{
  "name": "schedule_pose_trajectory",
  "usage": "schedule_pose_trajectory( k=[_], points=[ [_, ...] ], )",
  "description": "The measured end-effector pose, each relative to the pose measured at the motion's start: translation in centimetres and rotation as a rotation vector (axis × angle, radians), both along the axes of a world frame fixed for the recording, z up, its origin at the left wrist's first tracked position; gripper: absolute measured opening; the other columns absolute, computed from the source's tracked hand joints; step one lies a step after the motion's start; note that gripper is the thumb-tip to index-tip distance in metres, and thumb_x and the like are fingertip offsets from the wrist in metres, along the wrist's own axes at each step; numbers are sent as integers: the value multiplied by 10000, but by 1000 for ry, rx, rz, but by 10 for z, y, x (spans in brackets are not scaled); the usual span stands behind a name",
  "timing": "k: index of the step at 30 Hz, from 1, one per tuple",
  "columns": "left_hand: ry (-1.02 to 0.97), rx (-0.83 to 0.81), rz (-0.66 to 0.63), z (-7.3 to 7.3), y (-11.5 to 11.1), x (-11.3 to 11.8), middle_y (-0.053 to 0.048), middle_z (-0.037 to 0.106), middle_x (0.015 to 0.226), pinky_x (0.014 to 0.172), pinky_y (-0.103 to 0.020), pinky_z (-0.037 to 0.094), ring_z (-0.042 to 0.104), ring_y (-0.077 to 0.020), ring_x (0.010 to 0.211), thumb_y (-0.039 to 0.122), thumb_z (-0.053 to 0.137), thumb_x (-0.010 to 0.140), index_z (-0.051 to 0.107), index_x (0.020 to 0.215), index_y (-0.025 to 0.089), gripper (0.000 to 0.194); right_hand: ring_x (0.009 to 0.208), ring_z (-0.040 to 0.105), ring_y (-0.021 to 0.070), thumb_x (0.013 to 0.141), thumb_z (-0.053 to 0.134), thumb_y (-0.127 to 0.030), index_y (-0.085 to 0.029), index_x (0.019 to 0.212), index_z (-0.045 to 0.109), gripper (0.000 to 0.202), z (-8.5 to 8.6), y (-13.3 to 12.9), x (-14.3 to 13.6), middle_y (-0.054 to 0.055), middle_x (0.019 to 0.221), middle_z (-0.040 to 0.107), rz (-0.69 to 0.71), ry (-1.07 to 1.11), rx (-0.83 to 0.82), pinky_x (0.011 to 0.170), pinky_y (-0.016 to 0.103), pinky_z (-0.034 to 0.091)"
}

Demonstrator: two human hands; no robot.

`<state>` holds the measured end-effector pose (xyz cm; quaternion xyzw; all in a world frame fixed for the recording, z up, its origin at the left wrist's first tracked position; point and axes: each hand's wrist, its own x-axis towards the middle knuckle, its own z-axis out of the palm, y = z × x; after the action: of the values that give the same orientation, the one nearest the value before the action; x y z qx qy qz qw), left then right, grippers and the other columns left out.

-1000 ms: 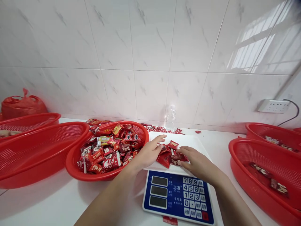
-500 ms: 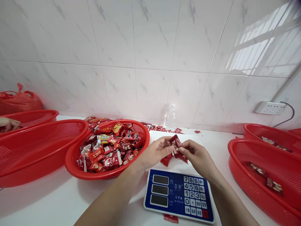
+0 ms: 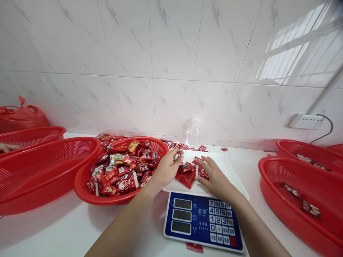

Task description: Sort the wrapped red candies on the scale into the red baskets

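Note:
My left hand (image 3: pixel 168 165) is closed, with a small wrapped candy (image 3: pixel 177 156) pinched between thumb and fingers; its wrapper is mostly hidden. My right hand (image 3: pixel 214 176) has its fingers apart over a red packet with a white edge (image 3: pixel 201 172), which lies on the white tray (image 3: pixel 230 167) of a scale. Between the two hands, red packets (image 3: pixel 187 178) lie on the same tray, a smaller dark red candy (image 3: pixel 187 167) on top. In front is the scale's blue keypad panel (image 3: pixel 199 221), its displays dark. A red basket (image 3: pixel 81 180) full of wrapped candies stands left of my left hand.
Red baskets stand at the left (image 3: pixel 50 182) and right (image 3: pixel 278 210); the right one holds a few packets. Behind the tray are a clear plastic bottle (image 3: pixel 195 134) and small red packets (image 3: pixel 180 145). A tied red bag (image 3: pixel 23 116) and a person's hand (image 3: pixel 9 147) show far left.
The dark red packet that both hands held together is no longer between them. My hands have moved apart, the left one leftward and the right one down onto a packet, uncovering the tray.

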<state>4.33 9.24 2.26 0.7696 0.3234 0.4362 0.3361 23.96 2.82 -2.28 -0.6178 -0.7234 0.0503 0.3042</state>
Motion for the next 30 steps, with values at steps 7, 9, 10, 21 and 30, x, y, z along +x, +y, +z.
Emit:
schedule_pose_trajectory(
  k=[7, 9, 10, 21, 30],
  points=[
    [609, 139, -122, -24, -7, 6, -109, 319, 1473, 1071, -500, 202, 262, -312, 1353, 503, 430, 890, 480, 1283, 277, 456, 1292, 384, 275, 844, 507, -418, -227, 1345, 464, 538, -5, 1, 5, 90, 1415, 433, 95, -72, -156, 1053, 458, 317],
    [695, 144, -160, -26, -9, 5, -111, 259, 1506, 1071, -541, 136, 175, -353, 1380, 593, 496, 818, 393, 1363, 313, 622, 1218, 466, 228, 854, 492, -358, -240, 1320, 486, 481, -1, -1, 7, 69, 1341, 515, 106, -56, -147, 1018, 395, 367],
    [720, 156, -169, -27, -10, 5, -115, 252, 1509, 1069, -548, 122, 158, -366, 1382, 624, 527, 779, 369, 1381, 317, 694, 1180, 496, 209, 857, 480, -322, -252, 1307, 494, 456, 1, -3, 8, 54, 1306, 545, 108, -50, -146, 991, 369, 392],
    [719, 257, -146, -23, -10, 5, -56, 506, 1302, 985, -467, 332, 438, -304, 1164, 396, 592, 774, 470, 1306, 319, 552, 1115, 519, 230, 900, 382, -260, -240, 1230, 558, 374, 2, -2, 14, 99, 1191, 571, 25, -57, -129, 932, 369, 401],
    [570, 308, -27, -29, -1, 10, -49, 594, 1107, 911, -373, 420, 513, -230, 1038, 53, 493, 724, 582, 1110, 237, 436, 1248, 395, 276, 940, 306, -284, -337, 1167, 606, 379, -3, 1, 14, -8, 1481, 341, -5, -203, -147, 934, 448, 382]
  ],
)
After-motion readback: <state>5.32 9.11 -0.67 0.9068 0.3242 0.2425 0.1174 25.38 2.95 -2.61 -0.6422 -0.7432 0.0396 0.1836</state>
